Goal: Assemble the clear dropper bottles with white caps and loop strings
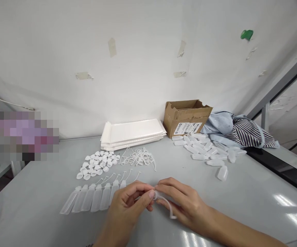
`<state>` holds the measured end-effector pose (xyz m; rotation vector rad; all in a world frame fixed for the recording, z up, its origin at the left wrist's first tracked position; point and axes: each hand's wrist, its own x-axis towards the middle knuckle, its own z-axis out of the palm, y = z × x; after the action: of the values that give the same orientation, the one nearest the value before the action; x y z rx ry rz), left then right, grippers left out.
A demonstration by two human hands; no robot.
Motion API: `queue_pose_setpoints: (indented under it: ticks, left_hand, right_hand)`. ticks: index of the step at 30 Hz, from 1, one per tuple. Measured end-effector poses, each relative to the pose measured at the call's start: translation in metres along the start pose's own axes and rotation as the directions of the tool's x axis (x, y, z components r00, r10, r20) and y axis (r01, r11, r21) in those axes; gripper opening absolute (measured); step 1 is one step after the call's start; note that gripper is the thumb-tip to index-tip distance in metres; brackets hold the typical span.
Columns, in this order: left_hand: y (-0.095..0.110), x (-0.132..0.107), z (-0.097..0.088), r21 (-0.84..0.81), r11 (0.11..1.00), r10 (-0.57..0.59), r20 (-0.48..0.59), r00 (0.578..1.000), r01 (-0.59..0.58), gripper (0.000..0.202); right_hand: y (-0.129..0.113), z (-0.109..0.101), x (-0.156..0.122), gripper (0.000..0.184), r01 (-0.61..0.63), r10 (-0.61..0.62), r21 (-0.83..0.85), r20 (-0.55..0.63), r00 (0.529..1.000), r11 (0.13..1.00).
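My left hand (pixel 128 206) and my right hand (pixel 181 200) meet low over the grey table (pixel 241 199), both pinched on a thin white plastic strap (pixel 167 205) that curls out to the right. Just left of my hands lies a row of several small translucent bottles (pixel 92 198) with straps fitted. Behind them sit a cluster of white caps (pixel 97 164) and a tangle of loose white straps (pixel 139 158). What my left fingers hide beneath them I cannot make out.
A pile of loose translucent bottles (pixel 207 151) lies at right, by an open cardboard box (pixel 186 116). A stack of white padded sheets (pixel 131 134) rests against the white wall. Striped and blue cloth (pixel 241 132) is bunched at far right beside a black strip (pixel 279 168).
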<state>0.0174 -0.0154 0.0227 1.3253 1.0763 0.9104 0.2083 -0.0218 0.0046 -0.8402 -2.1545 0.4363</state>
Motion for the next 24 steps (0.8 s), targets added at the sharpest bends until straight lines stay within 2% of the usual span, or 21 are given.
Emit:
queue_pose_setpoints:
  ticks: [5,9,13,16,21,22,24]
  left_hand:
    - [-0.0001,-0.0021,0.0009,0.123,0.992,0.011,-0.060,0.998,-0.004,0.021]
    - [-0.0004,-0.0030,0.0010,0.171,0.985,0.002,-0.045,0.999,0.006,0.026]
    - [-0.0009,-0.0044,0.0027,0.225,0.970,0.096,-0.009,0.995,-0.092,0.032]
    - [-0.0027,-0.0066,0.0056,0.281,0.949,0.151,-0.005,0.989,-0.143,0.027]
    - [-0.0040,-0.0093,0.0082,0.273,0.961,0.070,-0.110,0.991,-0.037,0.019]
    - [-0.0040,-0.0094,0.0079,0.284,0.957,0.099,-0.106,0.989,-0.065,0.018]
    - [-0.0046,-0.0088,0.0066,0.318,0.926,0.228,-0.045,0.973,-0.203,0.015]
  right_hand:
    - [-0.0004,0.0020,-0.0016,0.024,-0.015,0.015,0.021,-0.005,1.000,1.000]
    - [-0.0012,0.0027,-0.0045,0.027,-0.092,0.091,0.041,0.019,0.996,0.995]
    - [-0.0028,0.0027,-0.0035,0.027,-0.166,0.163,0.117,0.041,0.986,0.979]
    - [-0.0038,0.0024,-0.0018,0.024,-0.204,0.199,0.162,0.046,0.979,0.966]
    - [-0.0051,0.0017,-0.0008,0.027,-0.220,0.218,0.198,0.031,0.975,0.955]
    - [-0.0059,0.0014,-0.0005,0.027,-0.222,0.221,0.208,0.028,0.975,0.953]
    - [-0.0080,0.0005,0.0006,0.026,-0.224,0.227,0.231,0.016,0.974,0.947]
